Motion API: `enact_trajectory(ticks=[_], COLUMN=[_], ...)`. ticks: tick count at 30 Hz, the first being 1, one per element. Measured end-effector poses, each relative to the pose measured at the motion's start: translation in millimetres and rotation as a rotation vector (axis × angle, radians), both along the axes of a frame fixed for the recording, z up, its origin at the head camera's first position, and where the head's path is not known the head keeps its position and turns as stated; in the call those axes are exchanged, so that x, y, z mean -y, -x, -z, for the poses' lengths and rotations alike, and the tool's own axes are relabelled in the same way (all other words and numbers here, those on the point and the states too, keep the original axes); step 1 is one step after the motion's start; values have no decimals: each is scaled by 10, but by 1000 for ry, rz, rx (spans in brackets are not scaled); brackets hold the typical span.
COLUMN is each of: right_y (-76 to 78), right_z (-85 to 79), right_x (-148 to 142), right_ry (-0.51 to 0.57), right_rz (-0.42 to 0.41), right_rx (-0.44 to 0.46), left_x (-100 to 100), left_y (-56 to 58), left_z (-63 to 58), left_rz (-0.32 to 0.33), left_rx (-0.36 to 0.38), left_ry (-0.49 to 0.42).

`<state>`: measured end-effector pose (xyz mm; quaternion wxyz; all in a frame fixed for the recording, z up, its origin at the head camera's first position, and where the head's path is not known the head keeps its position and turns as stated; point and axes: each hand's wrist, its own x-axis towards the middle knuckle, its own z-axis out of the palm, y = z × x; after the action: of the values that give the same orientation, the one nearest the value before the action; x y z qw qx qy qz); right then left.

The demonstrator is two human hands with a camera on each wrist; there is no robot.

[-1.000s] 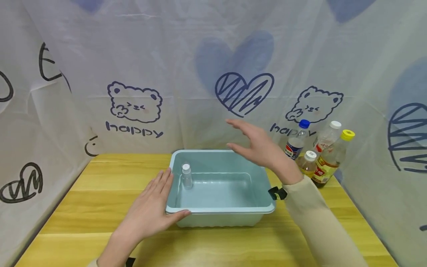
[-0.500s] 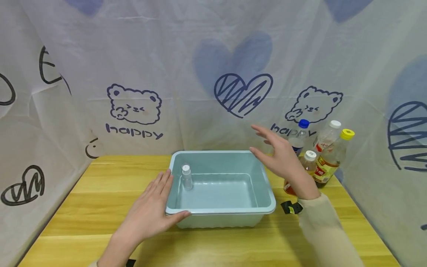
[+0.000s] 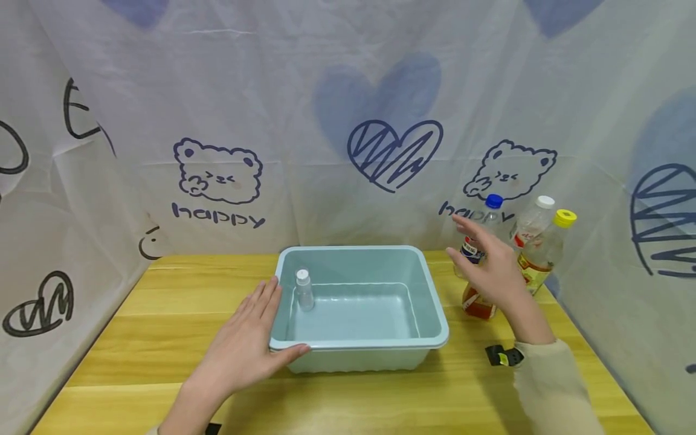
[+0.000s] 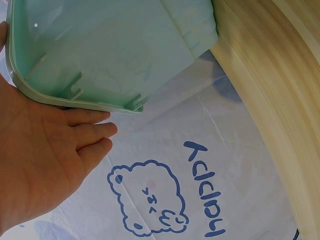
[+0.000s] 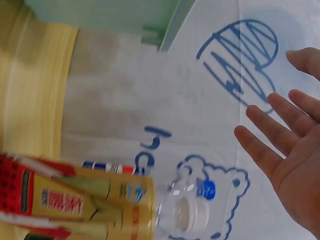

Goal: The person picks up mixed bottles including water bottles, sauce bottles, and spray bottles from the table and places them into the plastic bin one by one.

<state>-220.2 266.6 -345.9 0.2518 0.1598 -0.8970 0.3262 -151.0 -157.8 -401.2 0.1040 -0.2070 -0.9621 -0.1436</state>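
My left hand (image 3: pixel 241 338) rests with straight fingers along the left rim of a pale green plastic basin (image 3: pixel 353 344), its thumb over the front corner. The left wrist view has the same hand (image 4: pixel 50 145) against the outside of the basin (image 4: pixel 125 45). Inside, at the left, stands a small clear bottle (image 3: pixel 306 295) with a white cap. My right hand (image 3: pixel 492 269) is in the air right of the basin, fingers apart and holding nothing. Behind it, partly hidden, is an amber-coloured bottle (image 3: pixel 478 304); its yellow-and-red label (image 5: pixel 75 202) fills the lower left of the right wrist view.
More bottles stand at the back right of the wooden table (image 3: pixel 179 308): one with a blue cap (image 3: pixel 493 202), one with a white cap (image 3: pixel 545 202), one with a yellow cap (image 3: pixel 565 219). A printed cloth (image 3: pixel 304 90) hangs behind and at both sides.
My right hand has moved from above the basin's right side rightward and down, to in front of the bottles. The left hand stays on the rim.
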Motion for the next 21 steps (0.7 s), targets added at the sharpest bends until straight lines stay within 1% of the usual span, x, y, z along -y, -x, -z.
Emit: enact_trajectory(ticks=[8, 10, 16, 21], right_y=[-71, -90, -156, -155], right_z=[99, 120, 202, 310], right_x=[-245, -307, -468, -551], right_ry=[20, 31, 115, 153], right_rz=[68, 95, 140, 179], right_rx=[-141, -141, -77, -82], left_x=[15, 16, 18, 12], left_y=[17, 24, 32, 33], left_z=[38, 45, 51, 40], left_rz=[-9, -8, -6, -5], left_rx=[15, 13, 13, 10], left_ry=[3, -1, 3, 10])
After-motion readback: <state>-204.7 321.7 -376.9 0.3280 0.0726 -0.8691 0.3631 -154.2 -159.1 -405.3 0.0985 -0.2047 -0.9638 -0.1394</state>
